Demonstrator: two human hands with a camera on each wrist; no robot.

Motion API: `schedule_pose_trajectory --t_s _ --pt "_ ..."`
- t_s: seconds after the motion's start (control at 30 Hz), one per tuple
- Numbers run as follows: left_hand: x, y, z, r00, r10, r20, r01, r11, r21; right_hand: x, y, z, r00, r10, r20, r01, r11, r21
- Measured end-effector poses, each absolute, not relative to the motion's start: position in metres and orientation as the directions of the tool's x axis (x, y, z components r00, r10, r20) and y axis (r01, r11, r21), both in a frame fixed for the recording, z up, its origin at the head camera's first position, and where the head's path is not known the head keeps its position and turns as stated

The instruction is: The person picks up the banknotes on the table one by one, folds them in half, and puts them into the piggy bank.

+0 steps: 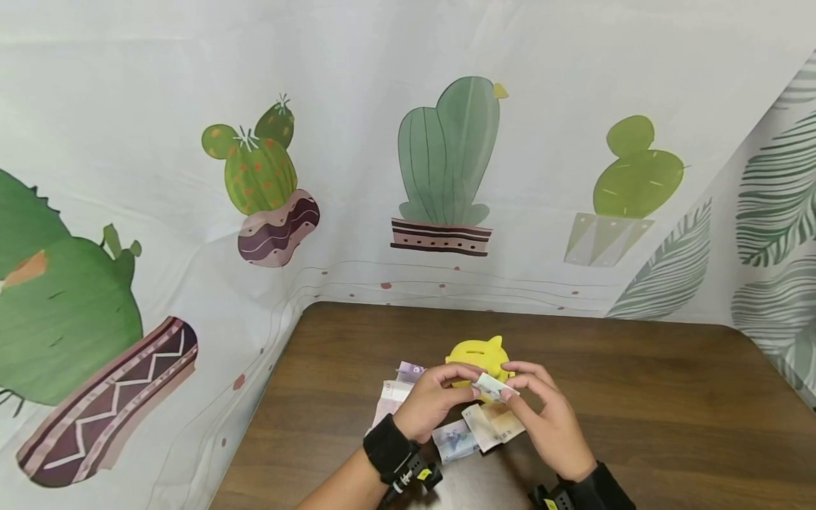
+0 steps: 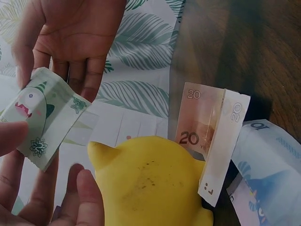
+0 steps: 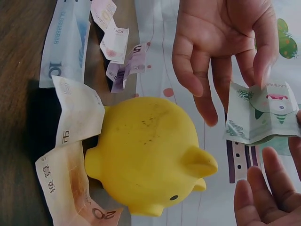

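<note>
Both hands share one folded green banknote: the left hand and right hand each pinch an end in a fingertip grip. Its long axis runs left to right, just above and in front of the yellow piggy bank on the worktop.

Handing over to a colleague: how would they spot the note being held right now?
On the brown wooden table, find the yellow plastic piggy bank. Just in front of it, both hands pinch one small green folded banknote, the only note lifted off the table; the others lie flat.
</note>
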State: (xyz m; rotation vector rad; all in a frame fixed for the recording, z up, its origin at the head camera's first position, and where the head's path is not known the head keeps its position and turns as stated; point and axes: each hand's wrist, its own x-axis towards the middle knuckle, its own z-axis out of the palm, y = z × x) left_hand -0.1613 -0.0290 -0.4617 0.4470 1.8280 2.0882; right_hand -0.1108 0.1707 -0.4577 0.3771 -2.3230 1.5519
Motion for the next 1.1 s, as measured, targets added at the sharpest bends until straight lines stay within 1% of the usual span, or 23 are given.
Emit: schedule_pose_trajectory --t_s 0.17,0.33,0.5,0.8,0.93,1.1 --pt "-0.1608 -0.0278 -0.4624 -0.892 0.451 0.000 -0.067 -0.134 0.989 -0.1110 0.1711 -0.4572 -0.916 -0.044 0.398 -0.386 0.356 -0.851" --pt "-0.1599 -0.0273 -0.4612 -0.892 0.453 -0.006 -0.068 -0.120 0.990 -0.1109 0.1716 -0.4561 -0.926 -0.033 0.377 -0.364 0.347 -0.864" --pt "-0.1590 -0.0272 -0.4595 -0.891 0.455 -0.004 -0.068 -0.123 0.990 -0.1115 0.1713 -0.4552 -0.908 -0.033 0.417 -0.403 0.336 -0.851" --pt "-0.1596 -0.0277 -0.4599 -0.895 0.446 -0.010 -0.075 -0.128 0.989 -0.1111 0.1705 -0.4560 -0.883 -0.061 0.466 -0.452 0.386 -0.804" --pt "-0.1599 -0.0279 -0.4595 -0.898 0.440 -0.016 -0.081 -0.130 0.988 -0.1100 0.1702 -0.4568 -0.884 -0.082 0.460 -0.454 0.379 -0.806" --pt "-0.1584 -0.0290 -0.4567 -0.898 0.440 -0.014 -0.088 -0.148 0.985 -0.1096 0.1697 -0.4574 -0.888 -0.079 0.453 -0.444 0.399 -0.802"
